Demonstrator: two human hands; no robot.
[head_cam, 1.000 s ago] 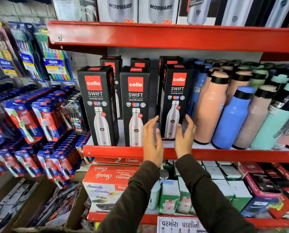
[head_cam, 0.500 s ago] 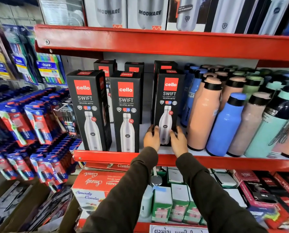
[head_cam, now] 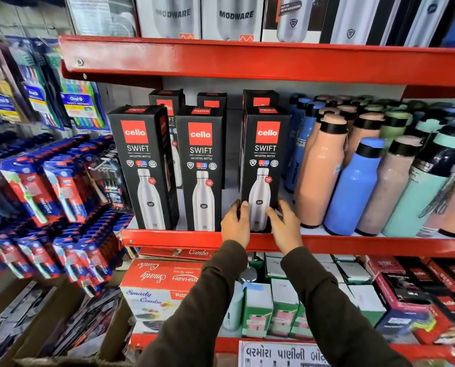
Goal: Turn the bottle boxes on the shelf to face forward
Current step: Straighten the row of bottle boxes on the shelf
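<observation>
Right-most box [head_cam: 264, 165] was held low at the red shelf [head_cam: 173, 238] edge | left hand [head_cam: 235, 225], right hand [head_cam: 284, 225] grips closed on its sides | advised: front squared gently, neighbouring bottles [head_cam: 319, 176] untouched.

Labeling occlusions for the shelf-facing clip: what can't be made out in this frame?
- Head view: bottom front of the right black Cello Swift box, covered by the left hand and right hand.
- Head view: back-row black boxes, mostly hidden by the front boxes; their facing is unclear.
- Head view: small print under "SWIFT", too small to read.
- Head view: white Modware boxes on the red upper shelf, cut off by the top edge.
</observation>
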